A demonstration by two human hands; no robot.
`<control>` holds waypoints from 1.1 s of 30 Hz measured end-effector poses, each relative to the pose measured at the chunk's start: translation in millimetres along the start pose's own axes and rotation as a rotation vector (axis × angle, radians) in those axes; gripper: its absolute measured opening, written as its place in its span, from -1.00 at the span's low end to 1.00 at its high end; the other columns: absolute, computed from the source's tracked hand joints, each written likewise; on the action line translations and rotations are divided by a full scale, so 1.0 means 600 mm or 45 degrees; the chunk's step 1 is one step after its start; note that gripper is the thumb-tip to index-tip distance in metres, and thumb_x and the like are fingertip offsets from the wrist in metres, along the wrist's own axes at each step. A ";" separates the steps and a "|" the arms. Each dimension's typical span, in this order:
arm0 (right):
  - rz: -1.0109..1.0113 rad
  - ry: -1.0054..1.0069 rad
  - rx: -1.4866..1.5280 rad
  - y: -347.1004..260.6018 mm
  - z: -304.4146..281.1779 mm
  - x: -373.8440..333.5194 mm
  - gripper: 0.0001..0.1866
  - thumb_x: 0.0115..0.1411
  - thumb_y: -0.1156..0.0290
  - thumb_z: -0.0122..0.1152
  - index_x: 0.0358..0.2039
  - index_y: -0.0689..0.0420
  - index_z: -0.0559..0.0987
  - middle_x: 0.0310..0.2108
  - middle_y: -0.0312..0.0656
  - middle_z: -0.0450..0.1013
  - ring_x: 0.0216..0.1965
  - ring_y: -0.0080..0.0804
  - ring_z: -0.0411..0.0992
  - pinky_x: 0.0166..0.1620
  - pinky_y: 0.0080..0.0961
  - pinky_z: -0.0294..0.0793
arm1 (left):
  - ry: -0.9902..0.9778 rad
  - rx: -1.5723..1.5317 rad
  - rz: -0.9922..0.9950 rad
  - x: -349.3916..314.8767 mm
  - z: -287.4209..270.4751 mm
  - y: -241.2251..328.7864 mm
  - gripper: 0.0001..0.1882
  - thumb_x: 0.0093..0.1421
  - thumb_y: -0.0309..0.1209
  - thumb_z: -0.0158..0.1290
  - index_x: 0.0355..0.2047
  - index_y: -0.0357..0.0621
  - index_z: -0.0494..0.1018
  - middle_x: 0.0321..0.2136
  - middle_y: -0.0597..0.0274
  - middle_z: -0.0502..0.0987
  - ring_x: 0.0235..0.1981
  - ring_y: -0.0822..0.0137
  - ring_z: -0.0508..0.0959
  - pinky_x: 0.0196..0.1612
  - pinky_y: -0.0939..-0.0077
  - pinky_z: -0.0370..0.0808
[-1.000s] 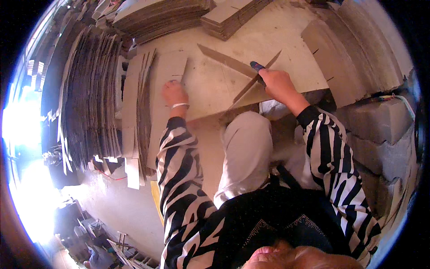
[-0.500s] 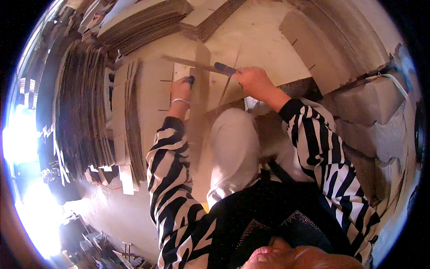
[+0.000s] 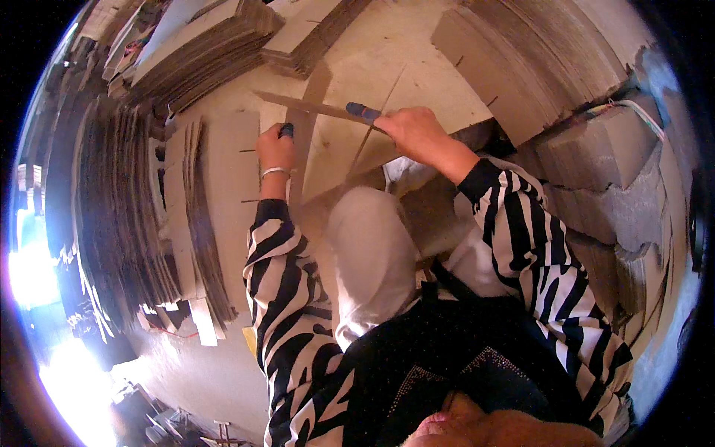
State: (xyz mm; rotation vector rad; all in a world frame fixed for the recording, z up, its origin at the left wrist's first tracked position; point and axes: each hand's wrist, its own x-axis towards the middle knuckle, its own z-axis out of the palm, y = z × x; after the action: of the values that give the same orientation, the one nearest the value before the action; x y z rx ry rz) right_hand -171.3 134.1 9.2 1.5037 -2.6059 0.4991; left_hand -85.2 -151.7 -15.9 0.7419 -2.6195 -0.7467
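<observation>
My right hand (image 3: pixel 421 138) is closed at the end of a narrow cardboard strip (image 3: pixel 298 101). Dark blue coverings show on its fingertips, along the strip. The strip points away to the left, above the pale work surface. My left hand (image 3: pixel 272 156), with a light band at the wrist and a dark fingertip covering, is closed at the edge of a second cardboard strip (image 3: pixel 299 141) standing below the first. Under that hand lies a slotted cardboard sheet (image 3: pixel 237 175). Its fingertips are partly hidden.
Stacks of cut cardboard stand at the far left (image 3: pixel 205 52), along the left side (image 3: pixel 123 208) and at the far right (image 3: pixel 514 82). Another cardboard pile (image 3: pixel 316 30) lies at the back. Torn-edged cardboard bundles (image 3: pixel 588 201) fill the right. My knee (image 3: pixel 372 253) is close below the hands.
The whole view has shifted, so the stacks sit farther left. Both hands keep their grips, and the strip in my right hand still points left.
</observation>
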 end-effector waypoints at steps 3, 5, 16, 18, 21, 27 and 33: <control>-0.002 -0.092 -0.028 0.001 0.013 0.005 -0.80 0.05 0.48 0.06 -0.27 0.01 0.52 -0.49 -0.11 0.48 -0.39 -0.09 0.51 -0.40 -0.15 0.47 | -0.137 -0.125 0.093 -0.005 0.002 0.000 -0.79 0.06 -0.35 0.04 -0.38 -0.23 0.55 -0.50 -0.09 0.53 -0.41 0.00 0.56 -0.30 0.24 0.45; 0.063 -0.137 -0.011 0.003 0.011 0.016 -0.80 0.04 0.48 0.06 -0.27 0.02 0.52 -0.48 -0.11 0.48 -0.38 -0.08 0.51 -0.38 -0.12 0.47 | -0.054 -0.155 0.257 -0.014 0.004 0.014 -0.76 0.07 -0.37 0.04 -0.28 -0.23 0.54 -0.45 -0.07 0.55 -0.39 0.07 0.56 -0.27 0.33 0.45; 0.623 0.019 0.035 0.141 -0.061 0.015 -0.72 0.06 0.32 0.16 -0.18 0.04 0.50 -0.41 -0.02 0.51 -0.31 0.01 0.50 -0.31 -0.08 0.45 | -0.237 -0.517 0.001 -0.178 -0.156 0.012 -0.54 0.32 -0.29 -0.14 0.18 -0.25 0.25 -0.01 0.07 0.45 0.00 0.30 0.45 0.06 0.44 0.34; 0.776 0.033 0.067 0.177 -0.079 -0.014 -0.63 0.04 0.22 0.22 -0.14 0.05 0.49 -0.25 -0.05 0.49 -0.19 0.03 0.46 -0.21 -0.05 0.44 | -0.060 -0.683 -0.109 -0.284 -0.177 -0.045 -0.51 0.32 -0.30 -0.17 0.21 -0.26 0.20 0.02 0.06 0.43 0.04 0.26 0.43 0.10 0.39 0.32; 0.725 0.440 -0.497 0.240 -0.093 -0.165 -0.56 -0.01 0.22 0.28 -0.11 0.08 0.48 0.01 -0.07 0.37 0.02 0.04 0.33 -0.06 -0.01 0.37 | 0.094 -1.016 -0.149 -0.348 -0.118 -0.019 -0.51 0.34 -0.29 -0.19 0.21 -0.28 0.19 0.00 0.07 0.42 0.01 0.25 0.43 0.10 0.41 0.31; 0.602 0.564 -0.643 0.303 -0.101 -0.218 -0.67 -0.04 0.46 0.19 -0.19 0.13 0.49 -0.08 -0.09 0.40 -0.01 -0.03 0.34 -0.08 -0.05 0.37 | 0.011 -0.460 -0.052 -0.293 -0.075 -0.001 -0.60 0.25 -0.33 -0.06 0.06 -0.23 0.37 -0.16 -0.02 0.54 -0.12 0.11 0.54 -0.02 0.30 0.43; 0.490 0.415 -0.022 0.106 -0.199 -0.108 -0.77 -0.03 0.54 0.12 -0.29 0.21 0.44 -0.36 0.12 0.44 -0.26 0.15 0.41 -0.28 -0.05 0.36 | -0.285 0.344 0.126 -0.189 -0.105 -0.012 -0.72 0.11 -0.35 0.00 -0.18 -0.10 0.53 -0.29 -0.03 0.58 -0.26 -0.08 0.56 -0.19 0.15 0.48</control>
State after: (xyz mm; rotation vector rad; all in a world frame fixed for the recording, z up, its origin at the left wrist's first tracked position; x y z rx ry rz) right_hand -202.6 255.9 91.4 0.8244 -2.6193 0.6846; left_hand 37.1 -118.5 13.9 0.6231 -2.9757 -0.4764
